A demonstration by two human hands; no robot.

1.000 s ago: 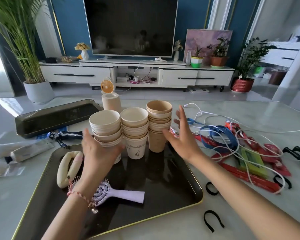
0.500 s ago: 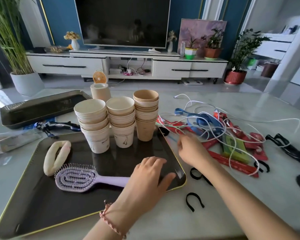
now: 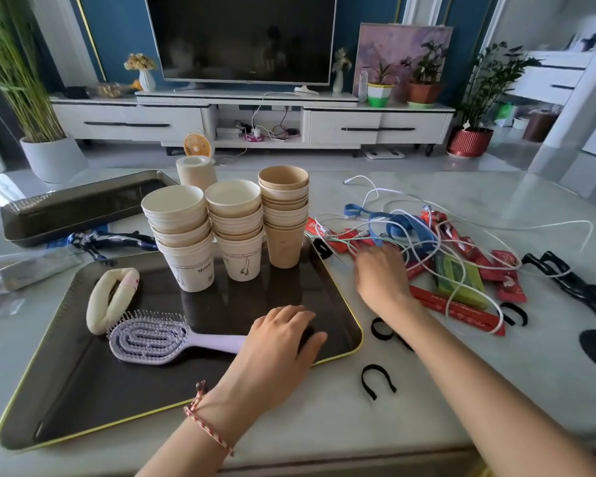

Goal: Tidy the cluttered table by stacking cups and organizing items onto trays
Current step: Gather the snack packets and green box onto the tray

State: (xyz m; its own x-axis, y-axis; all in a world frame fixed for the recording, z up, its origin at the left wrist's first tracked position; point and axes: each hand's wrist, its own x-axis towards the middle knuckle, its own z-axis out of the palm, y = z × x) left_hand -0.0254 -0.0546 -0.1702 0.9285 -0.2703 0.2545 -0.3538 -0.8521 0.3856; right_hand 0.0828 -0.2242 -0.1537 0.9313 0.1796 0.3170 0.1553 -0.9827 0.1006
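Note:
Three stacks of paper cups stand at the far end of the near black tray [image 3: 344, 325]: a white stack [image 3: 183, 235], a middle stack [image 3: 236, 228] and a brown stack [image 3: 284, 215]. A lilac hairbrush [image 3: 152, 339] and a cream hair roll [image 3: 109, 299] lie on the tray's left half. My left hand [image 3: 279, 342] rests flat on the tray's near right corner, holding nothing. My right hand [image 3: 381, 277] reaches over the table just right of the tray, fingers down at the edge of a tangle of white cables [image 3: 410, 215], a blue strap [image 3: 399, 225] and red packets [image 3: 458, 308].
A second dark tray [image 3: 66, 215] sits at the far left, a beige cup [image 3: 195, 170] behind the stacks. Black hair ties [image 3: 377, 378] lie near my right forearm, black clips [image 3: 572, 280] at the far right, a tube [image 3: 31, 270] and blue clip [image 3: 93, 241] at the left.
Both hands have let go of the cup stacks. My left hand came back to the tray's near right corner; my right hand moved right to the cable and packet pile.

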